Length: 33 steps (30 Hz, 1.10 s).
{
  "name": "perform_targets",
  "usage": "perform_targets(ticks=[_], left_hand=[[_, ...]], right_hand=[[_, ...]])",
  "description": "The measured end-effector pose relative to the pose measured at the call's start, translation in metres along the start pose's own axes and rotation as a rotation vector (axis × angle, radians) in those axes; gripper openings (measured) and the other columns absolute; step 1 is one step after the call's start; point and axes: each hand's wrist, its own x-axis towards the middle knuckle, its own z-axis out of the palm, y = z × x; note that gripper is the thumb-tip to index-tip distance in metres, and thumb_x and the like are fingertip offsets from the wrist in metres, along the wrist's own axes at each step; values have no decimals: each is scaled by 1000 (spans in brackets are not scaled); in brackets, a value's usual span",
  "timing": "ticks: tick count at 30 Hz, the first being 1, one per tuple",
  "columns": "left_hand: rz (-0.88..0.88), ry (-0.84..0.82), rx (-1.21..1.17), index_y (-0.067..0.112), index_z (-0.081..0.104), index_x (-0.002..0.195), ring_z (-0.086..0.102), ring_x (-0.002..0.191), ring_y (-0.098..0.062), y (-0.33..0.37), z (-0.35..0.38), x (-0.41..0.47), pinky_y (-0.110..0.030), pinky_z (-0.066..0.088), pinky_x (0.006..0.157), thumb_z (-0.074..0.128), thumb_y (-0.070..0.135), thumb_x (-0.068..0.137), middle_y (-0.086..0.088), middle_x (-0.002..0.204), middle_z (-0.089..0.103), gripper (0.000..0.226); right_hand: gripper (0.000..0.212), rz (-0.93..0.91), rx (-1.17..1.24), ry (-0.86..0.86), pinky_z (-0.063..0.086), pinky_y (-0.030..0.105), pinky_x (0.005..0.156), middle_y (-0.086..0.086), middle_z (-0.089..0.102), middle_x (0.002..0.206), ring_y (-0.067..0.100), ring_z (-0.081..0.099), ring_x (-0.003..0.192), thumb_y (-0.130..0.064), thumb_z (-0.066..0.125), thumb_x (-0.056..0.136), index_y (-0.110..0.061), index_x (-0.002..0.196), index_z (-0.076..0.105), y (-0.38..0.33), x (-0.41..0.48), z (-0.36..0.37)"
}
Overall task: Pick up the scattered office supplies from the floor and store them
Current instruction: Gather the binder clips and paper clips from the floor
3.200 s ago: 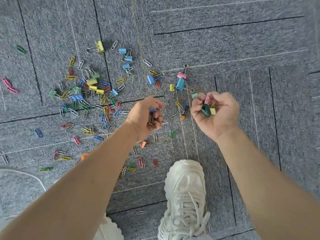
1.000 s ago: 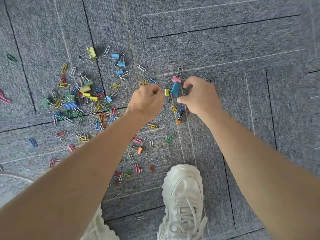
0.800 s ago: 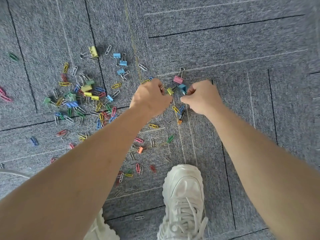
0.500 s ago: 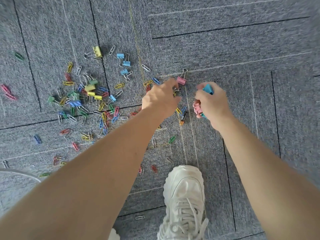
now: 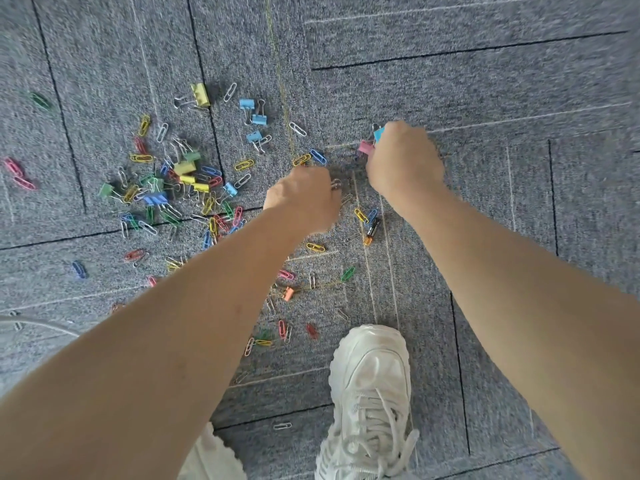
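Coloured paper clips and binder clips (image 5: 180,188) lie scattered over the grey carpet (image 5: 450,98), thickest at the left. My right hand (image 5: 403,157) is curled over the floor and grips a bunch of binder clips; a blue one (image 5: 379,133) sticks out at its top. A pink binder clip (image 5: 365,147) lies at its fingertips; whether the fingers hold it I cannot tell. My left hand (image 5: 301,199) is curled knuckles-up, gripping collected clips, and a metal clip handle (image 5: 335,184) shows at its fingers. A small battery (image 5: 371,231) lies between my wrists.
My white sneaker (image 5: 367,403) stands at the bottom centre, a second one partly visible at the lower left. A white cable (image 5: 38,323) crosses the left edge. Blue binder clips (image 5: 254,116) and a yellow one (image 5: 200,94) lie farther out.
My right hand has moved forward to the pink binder clip with the blue clip in its grip. My left hand has drawn back a little toward me, still curled.
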Motion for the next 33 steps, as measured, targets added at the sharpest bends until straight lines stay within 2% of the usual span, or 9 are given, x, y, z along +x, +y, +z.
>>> perform_targets(ticks=[4, 8, 12, 17, 21, 24, 29, 31, 33], left_hand=[[-63, 23, -396, 13, 54, 84, 46, 54, -15, -20, 0, -8, -23, 37, 42, 49, 25, 97, -1, 73, 53, 19], [-85, 83, -632, 11, 53, 85, 45, 62, -19, -37, 5, -17, -32, 44, 56, 53, 20, 93, -5, 75, 52, 12], [-140, 108, -732, 12, 56, 91, 46, 55, -14, -48, 6, -24, -23, 40, 44, 56, 19, 92, -1, 75, 54, 6], [-113, 106, -842, 21, 58, 99, 41, 46, -7, -54, 5, -32, -16, 34, 36, 53, 16, 96, 3, 74, 55, 7], [-146, 95, -866, 18, 64, 97, 41, 45, -8, -57, 5, -32, -19, 34, 36, 51, 17, 99, -3, 78, 62, 13], [-131, 50, -858, 16, 63, 101, 41, 38, -1, -60, 4, -32, -17, 33, 34, 48, 13, 100, -2, 83, 66, 16], [-68, -98, -813, 14, 59, 99, 46, 37, 4, -70, 2, -40, -14, 34, 36, 43, 6, 102, -5, 94, 66, 18], [-22, -143, -770, 18, 59, 97, 44, 43, -1, -76, 3, -46, -18, 35, 40, 45, 15, 104, -4, 85, 61, 15], [11, -197, -685, 17, 60, 99, 42, 47, -5, -82, 2, -53, -19, 36, 42, 51, 30, 101, -1, 76, 57, 16]], right_hand=[[9, 40, -12, -39, 43, 33, 63, 0, 45, 70, 27, 58, 77, -17, 60, 99, -11, 93, 58, -10, -1, -3], [26, 81, -18, -62, 39, 35, 62, 1, 38, 66, 26, 50, 76, -33, 53, 102, -12, 87, 49, -14, -3, -3], [35, 90, -64, -82, 34, 32, 55, 5, 53, 83, 26, 50, 76, -47, 54, 98, -13, 91, 58, -17, 0, 2], [61, 182, -61, -102, 28, 30, 47, 4, 42, 66, 28, 48, 68, -62, 49, 94, -6, 72, 41, -23, 8, -2], [52, 205, -116, -93, 36, 31, 56, 5, 58, 77, 31, 59, 77, -56, 44, 99, -8, 83, 56, -33, 10, 1], [38, 170, -147, -78, 35, 30, 56, 1, 50, 70, 23, 50, 64, -44, 44, 102, -11, 88, 55, -42, 4, 3], [37, 170, 289, -171, 56, 29, 52, 5, 63, 66, 23, 64, 57, -39, 47, 92, -11, 71, 57, -41, -15, 4], [34, 238, 590, -270, 44, 21, 39, 4, 59, 62, 19, 53, 47, -31, 47, 93, -7, 77, 64, -36, -27, 4], [29, 284, 897, -433, 40, 23, 42, 4, 53, 65, 18, 47, 51, -26, 44, 94, -7, 81, 60, -28, -40, 5]])
